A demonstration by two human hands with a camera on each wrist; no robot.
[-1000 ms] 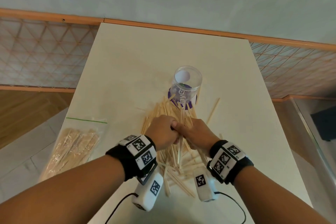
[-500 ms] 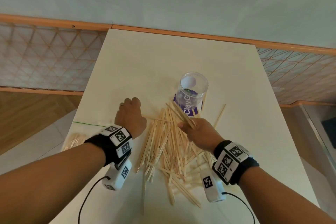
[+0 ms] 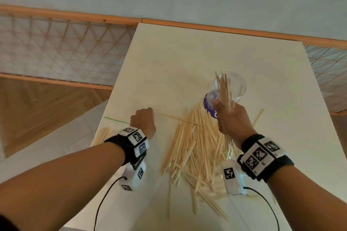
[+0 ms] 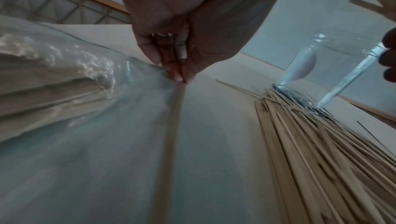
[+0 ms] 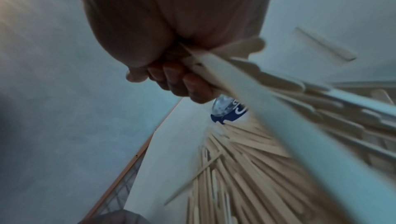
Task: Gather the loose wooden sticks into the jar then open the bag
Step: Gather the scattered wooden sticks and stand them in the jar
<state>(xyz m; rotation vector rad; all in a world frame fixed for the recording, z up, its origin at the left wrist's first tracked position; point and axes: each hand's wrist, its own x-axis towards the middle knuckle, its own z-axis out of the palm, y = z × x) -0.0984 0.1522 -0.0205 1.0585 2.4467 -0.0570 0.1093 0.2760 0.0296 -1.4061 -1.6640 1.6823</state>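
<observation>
My right hand (image 3: 230, 118) grips a bundle of wooden sticks (image 3: 224, 92), held upright and raised just in front of the clear jar (image 3: 237, 85). The jar stands upright on the table with a purple label near its base. In the right wrist view the fingers (image 5: 171, 82) curl round the bundle (image 5: 257, 82). A loose pile of sticks (image 3: 195, 146) is spread out between my hands. My left hand (image 3: 143, 121) is down on the table to the left; its curled fingertips (image 4: 180, 75) pinch the end of a single stick (image 4: 171, 134) beside the clear bag (image 4: 53, 78).
The zip bag (image 3: 102, 135), holding more sticks and sealed with a green strip, lies at the pale table's (image 3: 187, 52) left edge, partly behind my left wrist. A stray stick (image 3: 258, 117) lies right of the jar. Wall and railing stand behind the table.
My hands were together on the pile. The left hand moved left to the bag's corner. The right hand lifted a bundle off the pile and tipped it upright by the jar.
</observation>
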